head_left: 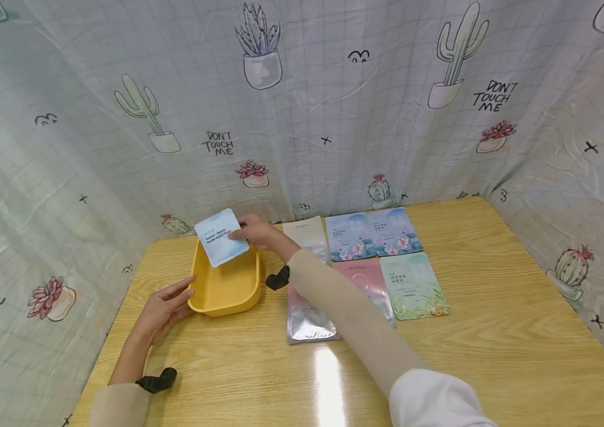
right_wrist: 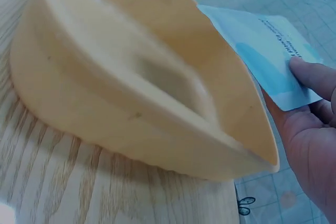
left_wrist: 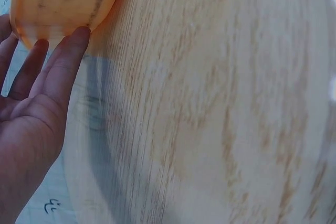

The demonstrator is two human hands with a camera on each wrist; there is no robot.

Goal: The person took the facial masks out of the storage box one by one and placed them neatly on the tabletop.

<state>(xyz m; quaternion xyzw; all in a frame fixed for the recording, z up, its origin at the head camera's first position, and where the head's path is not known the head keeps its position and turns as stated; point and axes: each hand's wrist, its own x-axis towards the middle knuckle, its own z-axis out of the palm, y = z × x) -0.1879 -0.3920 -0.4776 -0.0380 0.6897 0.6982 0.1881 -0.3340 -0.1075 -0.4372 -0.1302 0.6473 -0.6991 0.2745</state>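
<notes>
A yellow plastic box [head_left: 227, 290], open at the top, is on the left part of the wooden table. At its left side my left hand [head_left: 165, 311] holds the rim and wall; in the left wrist view its fingers [left_wrist: 65, 69] reach the scuffed outside of the box. Over the far end of the box, my right hand [head_left: 260, 231] pinches a pale blue sachet [head_left: 220, 238] printed with dark lettering between thumb and fingers. The right wrist view shows the thumb [right_wrist: 315, 77] on the sachet's printed face and the box's rim close by.
Several flat packets lie right of the box: a cream one [head_left: 304, 231], a pink-silver one [head_left: 309, 323], a pink one [head_left: 368, 281], two blue floral ones [head_left: 350, 237] and a green one [head_left: 414, 284]. My right forearm crosses over some. A patterned curtain [head_left: 312, 107] borders the table [head_left: 494, 308].
</notes>
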